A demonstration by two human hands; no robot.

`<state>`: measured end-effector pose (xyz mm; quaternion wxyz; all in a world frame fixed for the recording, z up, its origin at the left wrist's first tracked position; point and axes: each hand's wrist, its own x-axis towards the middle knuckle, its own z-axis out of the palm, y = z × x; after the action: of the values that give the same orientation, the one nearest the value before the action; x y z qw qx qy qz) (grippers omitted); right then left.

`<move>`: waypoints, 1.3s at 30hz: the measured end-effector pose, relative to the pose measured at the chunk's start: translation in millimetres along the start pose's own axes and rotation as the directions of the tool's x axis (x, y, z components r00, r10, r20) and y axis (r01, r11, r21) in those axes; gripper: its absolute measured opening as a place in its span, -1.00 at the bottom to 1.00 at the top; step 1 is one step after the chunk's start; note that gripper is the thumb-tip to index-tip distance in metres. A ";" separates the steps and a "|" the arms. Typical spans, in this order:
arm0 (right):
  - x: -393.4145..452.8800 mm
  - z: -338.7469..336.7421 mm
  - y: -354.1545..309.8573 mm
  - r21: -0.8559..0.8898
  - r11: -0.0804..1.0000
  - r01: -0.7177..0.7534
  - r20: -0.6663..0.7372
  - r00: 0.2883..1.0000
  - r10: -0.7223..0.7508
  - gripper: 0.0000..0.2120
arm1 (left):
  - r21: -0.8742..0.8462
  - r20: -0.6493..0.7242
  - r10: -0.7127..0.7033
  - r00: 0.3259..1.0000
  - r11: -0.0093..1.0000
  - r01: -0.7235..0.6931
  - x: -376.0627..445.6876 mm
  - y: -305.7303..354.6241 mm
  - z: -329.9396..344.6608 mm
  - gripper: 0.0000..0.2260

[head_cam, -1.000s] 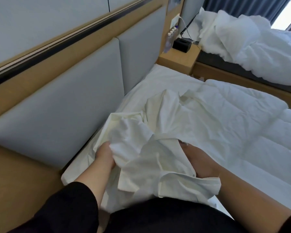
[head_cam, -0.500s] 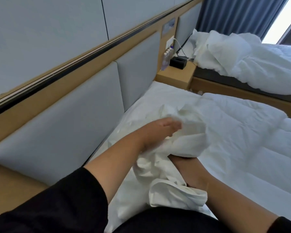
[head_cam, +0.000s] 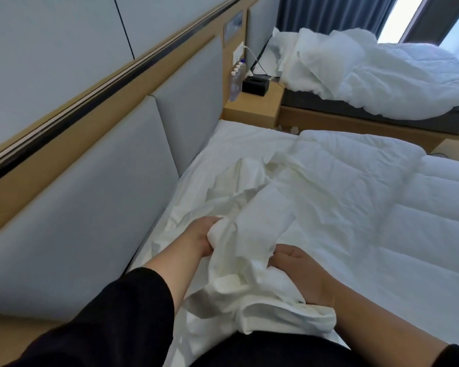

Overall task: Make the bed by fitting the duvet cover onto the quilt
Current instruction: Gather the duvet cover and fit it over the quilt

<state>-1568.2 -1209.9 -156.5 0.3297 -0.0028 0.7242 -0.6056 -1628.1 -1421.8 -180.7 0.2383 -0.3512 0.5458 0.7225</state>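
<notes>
This is a hotel twin room. Two single beds stand side by side: the near bed point(head_cam: 249, 139) fills the lower right of the frame, the second bed point(head_cam: 382, 75) lies at upper right, heaped with white bedding. A shared padded headboard point(head_cam: 90, 181) in wood trim runs along the left. Between the beds a nightstand point(head_cam: 252, 107) carries water bottles point(head_cam: 235, 80) and a black tissue box point(head_cam: 255, 84). Dark curtains point(head_cam: 329, 11) hang at top.
</notes>
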 end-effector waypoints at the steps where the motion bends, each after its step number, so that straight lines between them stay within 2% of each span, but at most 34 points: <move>1: 0.0 3.5 3.0 0.054 0.997 0.049 -0.095 0.995 -0.044 -0.80 | -0.012 0.015 0.081 0.997 0.997 -0.080 3.7 23.8 6.4 -0.78; 3: -2.1 11.7 6.6 0.111 0.982 0.152 -0.362 0.927 -0.103 -0.87 | -0.065 0.047 0.264 0.964 0.963 -0.260 0.7 82.7 27.2 -0.83; 4: -3.2 14.0 6.5 0.139 0.975 0.175 -0.412 0.905 -0.104 -0.91 | -0.073 0.071 0.360 0.930 0.932 -0.355 -1.2 112.5 39.3 -0.87; 5: -1.2 13.9 10.8 0.165 0.968 0.187 -0.396 0.912 -0.109 -0.75 | -0.072 0.122 0.446 0.887 0.895 -0.441 -9.6 140.0 54.3 -0.88; 7: 0.0 16.7 19.0 0.161 0.974 0.162 -0.276 0.955 -0.113 -0.30 | -0.135 0.197 0.613 0.765 0.790 -0.598 -27.2 188.9 81.8 -0.80; 8: 2.0 18.7 21.8 0.163 0.977 0.139 -0.216 0.971 -0.102 -0.17 | -0.190 0.242 0.672 0.700 0.740 -0.645 -31.8 206.2 92.0 -0.83; 9: 4.2 20.0 23.7 0.155 0.979 0.133 -0.185 0.977 -0.104 -0.10 | -0.258 0.273 0.713 0.646 0.701 -0.665 -40.0 215.7 98.4 -0.87; 11: 8.8 21.7 24.7 0.063 0.991 0.117 -0.243 0.965 -0.099 -0.06 | -0.384 0.359 0.739 0.570 0.674 -0.632 -45.9 217.7 96.8 -0.85; 12: 10.4 21.3 24.3 0.007 0.995 0.097 -0.297 0.951 -0.090 -0.11 | -0.398 0.381 0.720 0.580 0.694 -0.600 -39.7 212.1 92.0 -0.80; 14: 13.8 17.8 26.2 -0.090 0.996 -0.010 -0.338 0.941 -0.021 -0.27 | -0.280 0.355 0.639 0.683 0.769 -0.574 -16.9 190.7 73.5 -0.63; 16: 13.5 18.6 31.4 -0.231 0.957 -0.176 -0.324 0.941 0.095 -0.44 | 0.095 0.161 0.540 0.826 0.825 -0.558 18.1 146.4 41.9 -0.52; 18: 15.9 19.7 39.2 -0.354 0.889 -0.289 -0.353 0.922 0.159 -0.62 | 0.373 0.081 0.364 0.928 0.852 -0.367 39.2 78.9 6.9 -0.48; 20: 18.6 21.0 41.8 -0.353 0.874 -0.335 -0.429 0.888 0.167 -0.76 | 0.437 0.114 0.075 0.991 0.892 -0.118 42.1 5.9 -19.6 -0.40; 22: 20.0 21.1 42.3 -0.253 0.904 -0.345 -0.535 0.829 0.167 -0.78 | 0.353 0.089 -0.055 0.994 0.935 0.020 30.0 -46.8 -33.4 -0.42; 23: 19.7 21.4 41.9 -0.227 0.913 -0.339 -0.582 0.799 0.152 -0.77 | 0.291 0.065 -0.037 0.997 0.957 0.016 23.7 -62.4 -35.3 -0.51; 24: 18.5 22.0 41.1 -0.214 0.921 -0.324 -0.618 0.776 0.129 -0.76 | 0.293 0.048 0.024 0.999 0.956 -0.037 20.5 -72.4 -35.6 -0.58; 25: 16.6 23.4 39.9 -0.206 0.933 -0.294 -0.646 0.757 0.096 -0.77 | 0.364 0.043 0.136 0.990 0.921 -0.142 16.5 -78.8 -34.4 -0.61; 27: 12.0 28.3 35.1 -0.178 0.963 -0.204 -0.680 0.732 0.030 -0.80 | 0.541 0.065 0.373 0.926 0.766 -0.347 7.7 -82.6 -29.7 -0.69; 28: 10.0 31.9 32.6 -0.153 0.975 -0.160 -0.692 0.722 0.010 -0.82 | 0.573 0.131 0.416 0.900 0.709 -0.411 4.0 -83.6 -26.7 -0.73; 30: 8.3 38.7 29.9 -0.058 0.995 -0.084 -0.714 0.700 0.018 -0.83 | 0.502 0.307 0.348 0.886 0.731 -0.462 -8.5 -83.2 -19.6 -0.69; 32: 6.0 43.2 30.5 0.035 0.999 -0.034 -0.689 0.723 0.048 -0.80 | 0.419 0.441 0.249 0.862 0.792 -0.443 -20.9 -87.0 -10.5 -0.58; 34: 1.6 44.6 30.8 0.093 0.996 -0.001 -0.598 0.800 0.057 -0.77 | 0.360 0.519 0.275 0.809 0.788 -0.499 -31.2 -93.4 4.9 -0.61; 36: -4.6 42.1 30.0 0.119 0.993 0.016 -0.492 0.869 0.046 -0.80 | 0.305 0.504 0.341 0.794 0.789 -0.533 -38.1 -100.4 22.9 -0.69; 39: -12.6 23.9 34.5 0.039 0.999 -0.025 -0.442 0.896 0.039 -0.80 | 0.246 0.416 0.432 0.800 0.793 -0.557 -43.1 -107.5 42.7 -0.71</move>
<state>-1533.3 -1216.6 -182.1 0.1663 0.1521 0.7704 -0.5964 -1533.0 -1348.0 -207.7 0.1873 -0.0149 0.6914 0.6976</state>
